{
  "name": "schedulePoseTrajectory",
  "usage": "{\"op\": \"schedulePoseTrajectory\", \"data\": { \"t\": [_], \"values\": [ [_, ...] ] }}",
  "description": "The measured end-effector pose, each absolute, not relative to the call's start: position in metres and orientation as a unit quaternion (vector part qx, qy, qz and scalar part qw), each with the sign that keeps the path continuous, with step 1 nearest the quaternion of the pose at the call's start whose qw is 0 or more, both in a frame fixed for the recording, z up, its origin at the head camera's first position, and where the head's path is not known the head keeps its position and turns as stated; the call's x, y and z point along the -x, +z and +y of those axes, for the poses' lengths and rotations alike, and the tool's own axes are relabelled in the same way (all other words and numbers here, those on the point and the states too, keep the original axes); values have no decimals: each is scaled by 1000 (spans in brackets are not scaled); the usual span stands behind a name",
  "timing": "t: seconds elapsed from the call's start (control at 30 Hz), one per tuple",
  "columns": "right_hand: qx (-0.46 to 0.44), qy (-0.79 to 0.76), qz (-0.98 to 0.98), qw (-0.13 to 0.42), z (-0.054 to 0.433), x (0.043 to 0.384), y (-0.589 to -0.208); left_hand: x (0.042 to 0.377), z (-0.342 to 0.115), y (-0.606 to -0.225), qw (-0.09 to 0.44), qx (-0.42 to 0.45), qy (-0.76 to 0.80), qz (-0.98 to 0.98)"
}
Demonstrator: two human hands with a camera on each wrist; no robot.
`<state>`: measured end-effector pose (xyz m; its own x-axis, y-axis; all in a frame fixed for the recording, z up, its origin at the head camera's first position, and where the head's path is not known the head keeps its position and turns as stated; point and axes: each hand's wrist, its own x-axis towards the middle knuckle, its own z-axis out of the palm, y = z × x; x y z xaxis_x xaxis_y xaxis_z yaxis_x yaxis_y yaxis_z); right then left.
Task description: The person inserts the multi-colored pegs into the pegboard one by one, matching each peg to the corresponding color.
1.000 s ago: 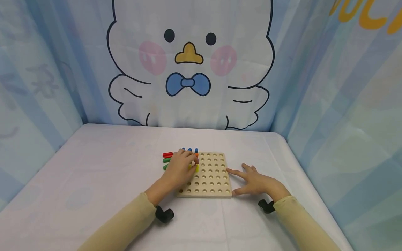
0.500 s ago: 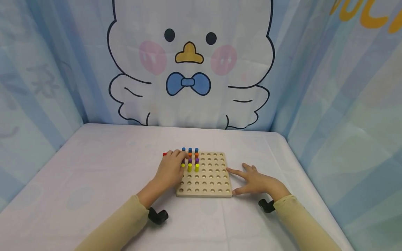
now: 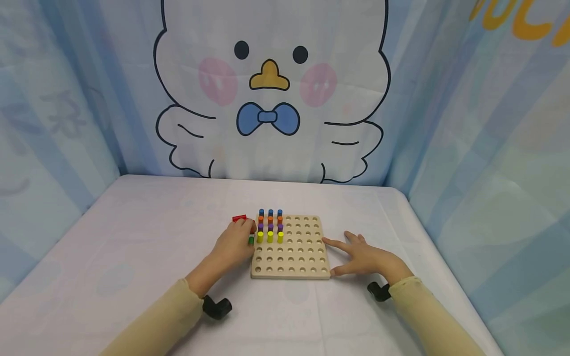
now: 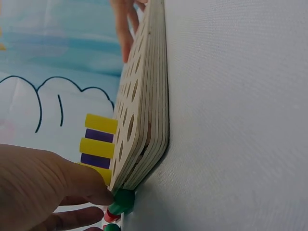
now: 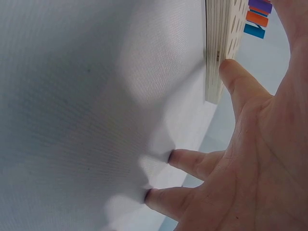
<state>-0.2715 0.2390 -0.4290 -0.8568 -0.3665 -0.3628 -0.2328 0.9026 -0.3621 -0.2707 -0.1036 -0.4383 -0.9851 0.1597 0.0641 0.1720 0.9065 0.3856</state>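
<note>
A pale wooden peg board (image 3: 289,275) with rows of round holes lies flat on the table. Short blue pegs (image 3: 270,212), orange pegs (image 3: 270,220), purple pegs (image 3: 270,228) and yellow pegs (image 3: 270,238) stand upright in its far-left part. My left hand (image 3: 233,242) is low at the board's left edge, over loose pegs. In the left wrist view its thumb tip is right at a green peg (image 4: 123,201) by the board's corner, with the fingers extended. My right hand (image 3: 367,257) is spread beside the right edge, index fingertip (image 5: 227,67) touching the board's side.
Red pegs (image 3: 239,218) lie loose beyond my left hand, partly hidden by it. A white cloth covers the table (image 3: 156,247). Printed curtains (image 3: 485,148) surround it at the back and both sides.
My left hand has moved left from over the peg rows to the loose pegs, uncovering the purple and yellow pegs. My right hand has stayed in place.
</note>
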Motion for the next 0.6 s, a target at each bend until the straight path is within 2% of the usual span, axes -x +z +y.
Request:
{"op": "schedulePoseTrajectory", "data": {
  "t": [0.13,0.6],
  "values": [
    [159,-155,951,215,239,271,-429,271,-104,-438,-4,77,-198,-977],
    [156,-157,951,217,238,271,-428,264,-111,-429,-22,84,-202,-976]
  ]
}}
